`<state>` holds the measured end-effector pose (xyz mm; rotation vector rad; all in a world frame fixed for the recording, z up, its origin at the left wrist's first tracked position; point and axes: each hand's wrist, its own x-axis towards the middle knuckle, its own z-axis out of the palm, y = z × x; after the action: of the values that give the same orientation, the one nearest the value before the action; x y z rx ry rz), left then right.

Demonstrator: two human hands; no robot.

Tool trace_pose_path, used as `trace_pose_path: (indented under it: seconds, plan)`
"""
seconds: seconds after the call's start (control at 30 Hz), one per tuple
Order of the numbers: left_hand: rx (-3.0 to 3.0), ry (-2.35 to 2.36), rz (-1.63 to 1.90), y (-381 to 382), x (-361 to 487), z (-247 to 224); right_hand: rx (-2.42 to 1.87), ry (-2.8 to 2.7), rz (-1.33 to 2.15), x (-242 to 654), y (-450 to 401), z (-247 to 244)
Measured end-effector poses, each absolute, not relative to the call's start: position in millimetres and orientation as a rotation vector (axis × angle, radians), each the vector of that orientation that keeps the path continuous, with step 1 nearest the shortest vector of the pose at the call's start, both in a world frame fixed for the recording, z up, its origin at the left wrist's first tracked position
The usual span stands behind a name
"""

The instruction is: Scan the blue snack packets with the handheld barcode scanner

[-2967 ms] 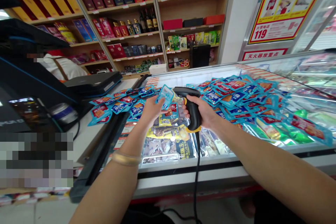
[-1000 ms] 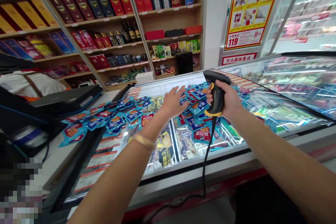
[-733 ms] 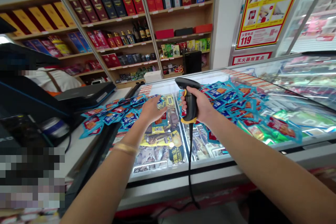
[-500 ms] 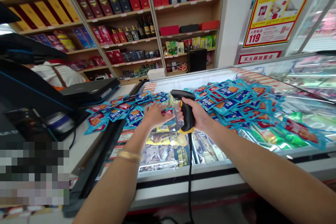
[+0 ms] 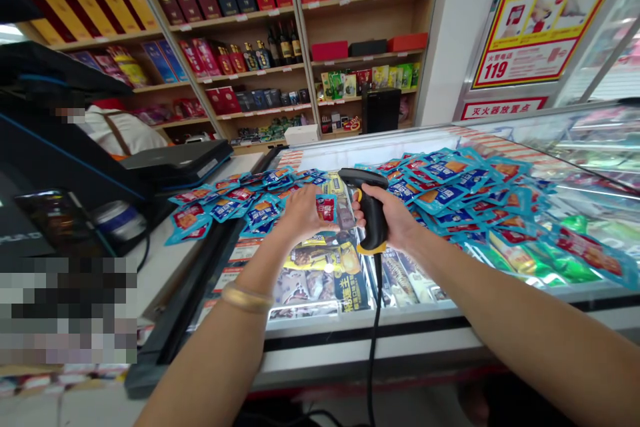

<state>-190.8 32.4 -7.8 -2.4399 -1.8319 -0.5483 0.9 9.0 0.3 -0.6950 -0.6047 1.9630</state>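
Observation:
My right hand [image 5: 393,217] is wrapped round the black handle of a barcode scanner [image 5: 373,220], whose head points left and whose cable hangs down in front. Between the fingers and thumb of my left hand [image 5: 301,213] is a small blue-and-red snack packet [image 5: 327,208], held just left of the scanner. Similar packets lie in a left pile [image 5: 257,211] beside my left hand and in a larger right pile [image 5: 450,187] beyond my right hand. Both piles rest on the glass top of a display freezer [image 5: 305,320].
A dark checkout machine [image 5: 30,167] stands at the left, with a flat black device [image 5: 175,163] behind it. Part of a person in white [image 5: 113,133] shows there. Shelves of boxes and bottles [image 5: 250,53] line the back. Bagged goods [image 5: 320,280] lie under the glass.
The packet in my left hand now faces the camera more fully. My right hand and the scanner appear slightly further right, as the whole view has shifted a little.

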Motion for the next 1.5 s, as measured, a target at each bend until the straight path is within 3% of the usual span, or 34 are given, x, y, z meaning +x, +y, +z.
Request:
trace_pose_path:
  seconds: [0.4,0.5,0.67,0.73,0.8,0.9,1.1,1.5]
  plan:
    - [-2.290,-1.980,-1.076,33.1,-204.1,4.0,-0.682,-0.569,1.978,3.0,9.2,2.3]
    - [-2.142,-2.082,-1.589,34.5,-201.7,4.2,-0.674,-0.587,1.968,3.5,9.5,1.2]
    - [-1.724,-2.425,-2.790,33.5,-196.7,15.6,-0.661,-0.591,1.963,4.0,9.4,0.3]
    - [-1.638,-2.319,-3.193,33.2,-196.0,19.4,-0.657,-0.592,1.963,4.0,9.1,0.1]
    - [-1.619,-2.188,-3.359,33.2,-195.2,20.1,-0.650,-0.595,1.962,3.9,8.9,-0.1]
    - [-1.633,-2.249,-3.211,32.9,-193.5,16.5,-0.642,-0.597,1.954,3.8,8.6,-0.3]
    - [-1.802,-2.531,-2.502,30.2,-188.1,9.3,-0.614,-0.607,1.953,4.4,7.9,0.3]
    - [-2.057,-2.487,-2.183,27.3,-178.4,3.6,-0.587,-0.661,1.960,4.1,7.6,3.1]
